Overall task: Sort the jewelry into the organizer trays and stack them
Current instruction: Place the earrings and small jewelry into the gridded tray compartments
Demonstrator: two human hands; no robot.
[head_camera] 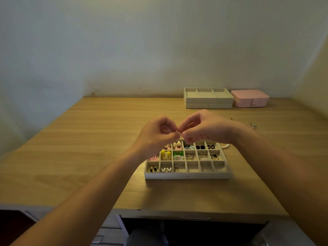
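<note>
Hands: the left hand (pixel 156 134) and the right hand (pixel 204 128) meet fingertip to fingertip just above the far edge of the organizer tray (pixel 188 176). The fingers of both are curled, and together they pinch one small metal piece (pixel 179 133).
Small metal piece: held in the air between the two hands, over the tray's far row; too small to tell what kind of jewelry it is.
Organizer tray: pale, divided into many small square compartments, lying flat on the wooden tabletop (pixel 88 148) directly below the hands.
Tray contents: yellow earrings (pixel 166 155) and green beads (pixel 178 153) in the middle row; black studs (pixel 153 169) and white heart earrings (pixel 166 169) in the near row at its left end. The three near compartments on the right hold nothing.
Pearl strand (pixel 225 146): on the tabletop, just beside the tray's far right corner.
Loose metal jewelry (pixel 253 125): on the tabletop, well to the right of the tray and beyond it.
Stacked trays (pixel 209 100): two pale trays, one on the other, far behind the organizer tray by the wall; the top one has three long compartments.
Pink box (pixel 250 98): closed, just right of the stacked trays.
</note>
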